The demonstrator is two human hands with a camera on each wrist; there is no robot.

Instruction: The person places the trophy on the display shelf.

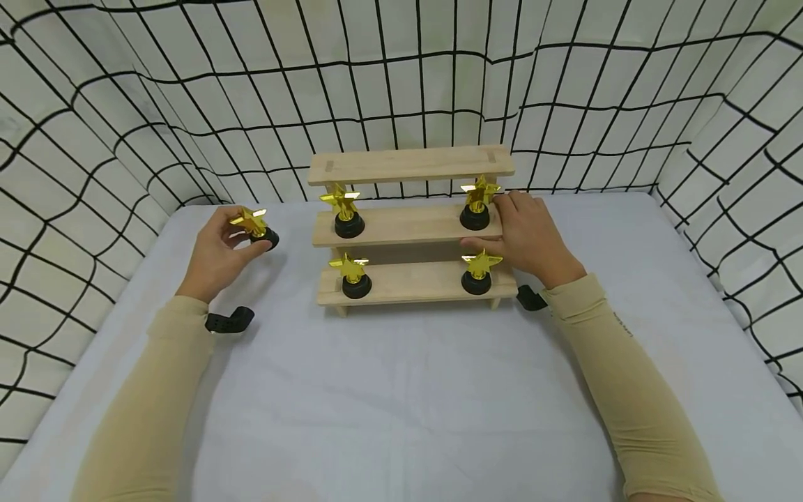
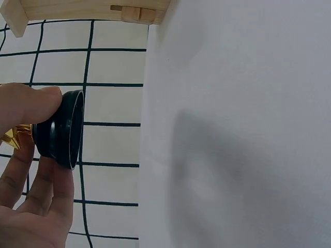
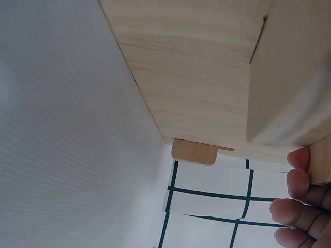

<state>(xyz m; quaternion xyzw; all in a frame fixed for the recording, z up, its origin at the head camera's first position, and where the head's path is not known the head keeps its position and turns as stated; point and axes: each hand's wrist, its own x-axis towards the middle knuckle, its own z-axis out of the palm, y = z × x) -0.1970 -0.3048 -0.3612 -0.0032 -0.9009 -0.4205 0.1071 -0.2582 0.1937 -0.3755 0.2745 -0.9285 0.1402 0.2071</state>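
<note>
My left hand (image 1: 216,252) pinches a small gold star trophy (image 1: 252,222) by its black base (image 2: 61,129), thumb on one side and fingers on the other, left of a three-tier wooden shelf (image 1: 408,224). The trophy is tilted, its star partly hidden by the hand in the left wrist view. My right hand (image 1: 530,233) grips the right end of the middle tier, thumb in front and fingers behind; its fingertips (image 3: 297,183) show at the wood in the right wrist view. Trophies stand at both ends of the middle tier, such as the left one (image 1: 346,213), and of the bottom tier, such as the right one (image 1: 478,273).
The shelf's top tier (image 1: 410,164) bears nothing. A white cloth (image 1: 401,390) covers the table. Black wire grid (image 1: 389,90) over pale walls encloses the back and both sides. Black wrist straps with camera mounts (image 1: 231,321) jut out at both wrists.
</note>
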